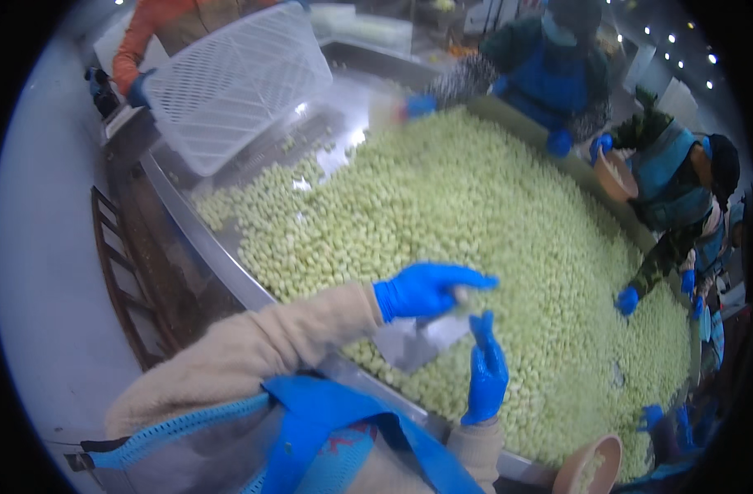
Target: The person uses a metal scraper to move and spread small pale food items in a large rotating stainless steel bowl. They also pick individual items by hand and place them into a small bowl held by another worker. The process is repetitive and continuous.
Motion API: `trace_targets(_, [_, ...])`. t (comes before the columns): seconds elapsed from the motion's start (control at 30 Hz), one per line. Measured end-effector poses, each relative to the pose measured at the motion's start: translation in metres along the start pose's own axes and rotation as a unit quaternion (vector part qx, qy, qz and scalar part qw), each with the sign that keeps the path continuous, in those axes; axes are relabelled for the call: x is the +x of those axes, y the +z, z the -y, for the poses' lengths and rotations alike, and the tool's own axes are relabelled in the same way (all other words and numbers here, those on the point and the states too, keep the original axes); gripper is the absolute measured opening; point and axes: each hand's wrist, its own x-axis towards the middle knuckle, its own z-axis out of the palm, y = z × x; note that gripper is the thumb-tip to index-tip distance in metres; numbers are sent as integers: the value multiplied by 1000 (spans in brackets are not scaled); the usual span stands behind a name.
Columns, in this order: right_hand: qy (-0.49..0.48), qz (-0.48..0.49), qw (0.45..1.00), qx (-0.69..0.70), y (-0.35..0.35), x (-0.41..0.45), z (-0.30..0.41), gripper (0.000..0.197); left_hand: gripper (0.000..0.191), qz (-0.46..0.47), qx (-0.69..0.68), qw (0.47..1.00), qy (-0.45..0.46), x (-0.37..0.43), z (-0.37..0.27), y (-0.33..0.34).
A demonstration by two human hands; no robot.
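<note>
A thick layer of small pale-green pieces, perhaps peeled beans or nuts (475,210), covers a metal sorting table (407,343). My left hand (435,290), in a blue glove, hovers above it with the index finger stretched out to the right. Something pale shows by its thumb; blur hides whether it is a held piece. Just below and to the right is my right hand (488,370), also blue-gloved, upright with fingers raised and nothing visible between them. The two hands are apart. Bare metal shows under my left hand.
Across the table a person in orange holds a white perforated plastic crate (240,86). Several co-workers in blue gloves stand along the far and right sides. One holds a brown bowl (616,176). Another bowl (602,466), with pale pieces inside, is at the near edge.
</note>
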Motion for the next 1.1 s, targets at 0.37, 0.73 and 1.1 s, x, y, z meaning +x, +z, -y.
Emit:
trace_targets(0.37, [136, 72, 740, 654, -34, -17, -54, 40, 37, 57, -180, 974, -128, 22, -28, 84])
trace_targets(0.73, [147, -51, 608, 779, -82, -44, -52, 57, 57, 178, 291, 939, -46, 39, -18, 188])
trace_targets(1.1, [-131, -29, 455, 881, -220, -94, 15, 35, 44, 74, 115, 989, 63, 38, -31, 167])
